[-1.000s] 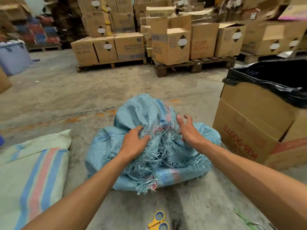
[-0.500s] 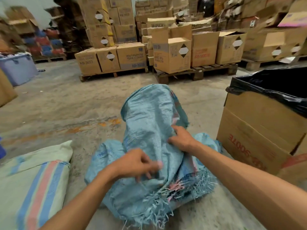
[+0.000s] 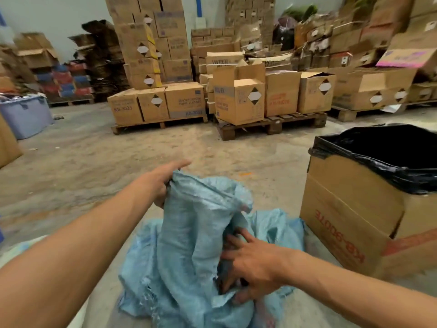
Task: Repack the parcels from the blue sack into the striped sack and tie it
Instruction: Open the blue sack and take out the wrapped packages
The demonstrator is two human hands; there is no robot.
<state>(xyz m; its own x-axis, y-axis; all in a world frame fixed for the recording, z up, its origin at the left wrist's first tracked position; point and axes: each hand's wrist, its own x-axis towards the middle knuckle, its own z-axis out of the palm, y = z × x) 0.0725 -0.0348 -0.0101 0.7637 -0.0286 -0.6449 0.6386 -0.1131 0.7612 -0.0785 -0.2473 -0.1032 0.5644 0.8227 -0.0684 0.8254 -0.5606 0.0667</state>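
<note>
The blue woven sack (image 3: pixel 189 233) stands crumpled on the concrete floor in front of me, its frayed edge low at the front. My left hand (image 3: pixel 163 181) grips the sack's raised upper edge and holds it up. My right hand (image 3: pixel 248 263) reaches into the sack's dark opening, its fingers spread against the fabric and partly hidden inside. No parcel shows in the opening. A pale corner of the striped sack (image 3: pixel 21 247) peeks out at the far left behind my left forearm.
A large cardboard box (image 3: pixel 350 223) lined with a black bag stands close on the right. Pallets stacked with cardboard boxes (image 3: pixel 184 100) fill the back. A blue-grey plastic tub (image 3: pixel 26 117) sits at the far left. Bare concrete floor (image 3: pixel 94 162) lies between.
My left hand went from the sack's front up to its top edge and lifted it. My right hand dropped from the sack's side into its opening. My view tilted upward.
</note>
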